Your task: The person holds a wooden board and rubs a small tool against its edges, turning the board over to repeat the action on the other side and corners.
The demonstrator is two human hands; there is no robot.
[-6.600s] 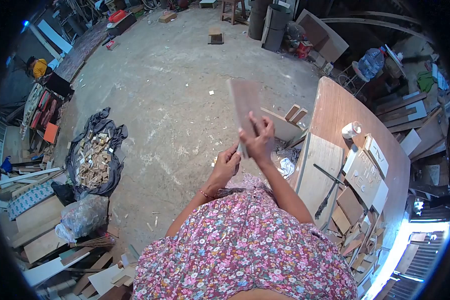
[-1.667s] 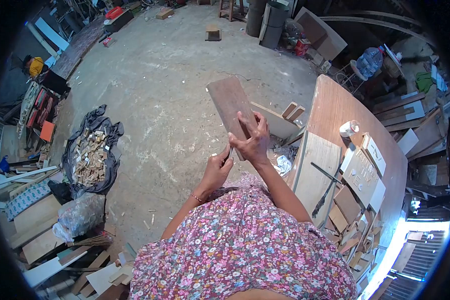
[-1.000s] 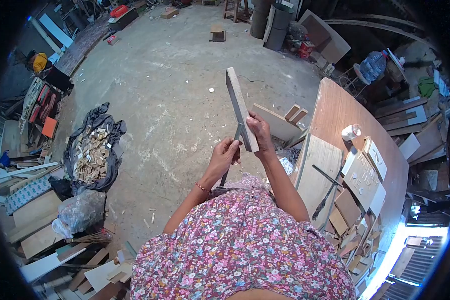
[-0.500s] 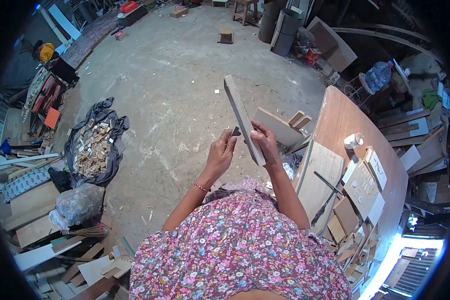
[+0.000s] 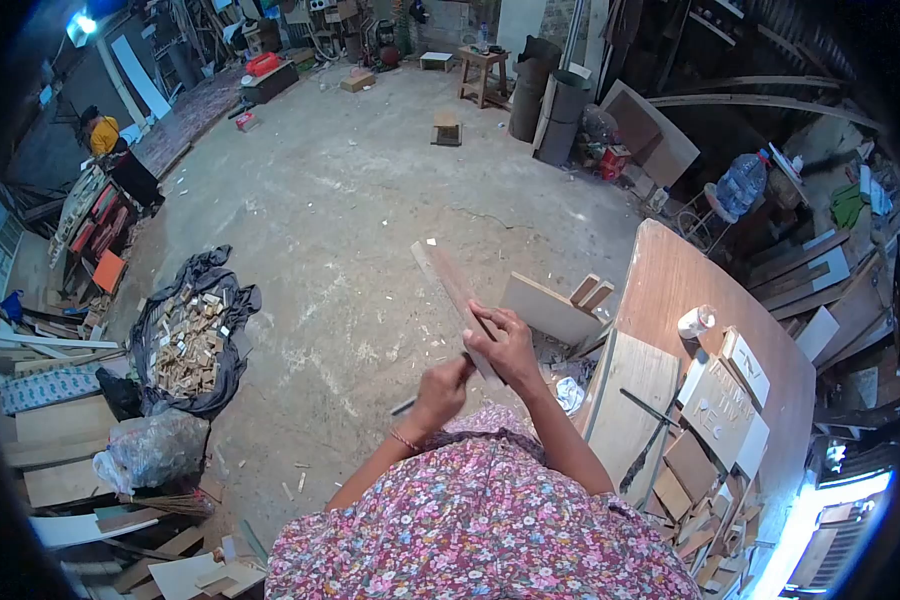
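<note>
**One board, one tool, two hands**

Our right hand [image 5: 510,350] has its fingers [image 5: 492,322] wrapped tight round the lower end of one long brown wooden board [image 5: 448,280]. The board slants up towards 11 o'clock, held in the air in front of us. Our left hand [image 5: 440,388], just beside at 7 o'clock, is fisted on one thin dark tool [image 5: 403,407]. Below lies the grey concrete floor [image 5: 350,230]. One curved brown wooden table [image 5: 670,285] carrying offcuts stands at 3 o'clock, and one black sheet [image 5: 205,275] heaped with wood blocks lies at 9 o'clock. Half a second ago the board stood higher and edge-on; it now sits lower.
</note>
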